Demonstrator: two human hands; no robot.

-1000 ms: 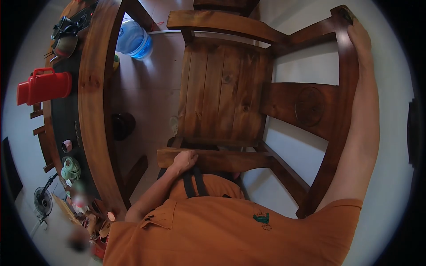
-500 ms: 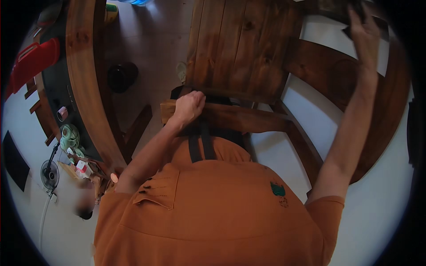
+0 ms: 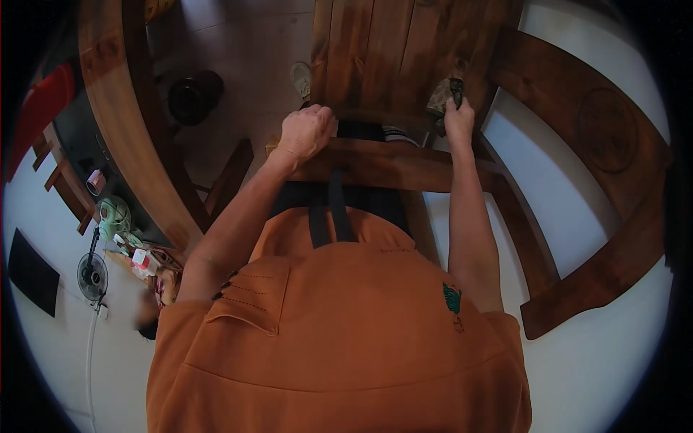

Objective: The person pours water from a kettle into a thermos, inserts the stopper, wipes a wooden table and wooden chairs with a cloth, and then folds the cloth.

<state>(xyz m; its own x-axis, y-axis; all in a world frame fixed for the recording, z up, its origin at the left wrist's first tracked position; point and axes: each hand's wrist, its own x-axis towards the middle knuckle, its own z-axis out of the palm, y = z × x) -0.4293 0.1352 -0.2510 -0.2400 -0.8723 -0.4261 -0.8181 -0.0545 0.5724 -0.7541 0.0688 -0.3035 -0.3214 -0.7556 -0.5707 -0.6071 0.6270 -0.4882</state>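
Note:
My left hand point(image 3: 307, 135) is closed above the front end of the wooden armrest point(image 3: 390, 164); what its fingers hold, if anything, is hidden. My right hand point(image 3: 459, 124), on the far side of that armrest, grips a dark, mottled cloth-like item point(image 3: 438, 99) over the edge of the chair's slatted seat point(image 3: 382, 58). The chair's curved backrest point(image 3: 563, 108) with a round carving stands to the right.
A long wooden table point(image 3: 119, 108) with a dark top runs along the left, bearing a red jug point(image 3: 43, 108), a pink cup point(image 3: 95, 182) and a green item point(image 3: 114, 216). Beyond are a fan point(image 3: 92, 276) and a blurred person point(image 3: 147, 312). A dark round stool point(image 3: 189, 99) stands on the floor.
My right hand has come from the top of the backrest down to the seat edge, with the dark item in it. My view has shifted, and my left hand stays near the armrest's front end.

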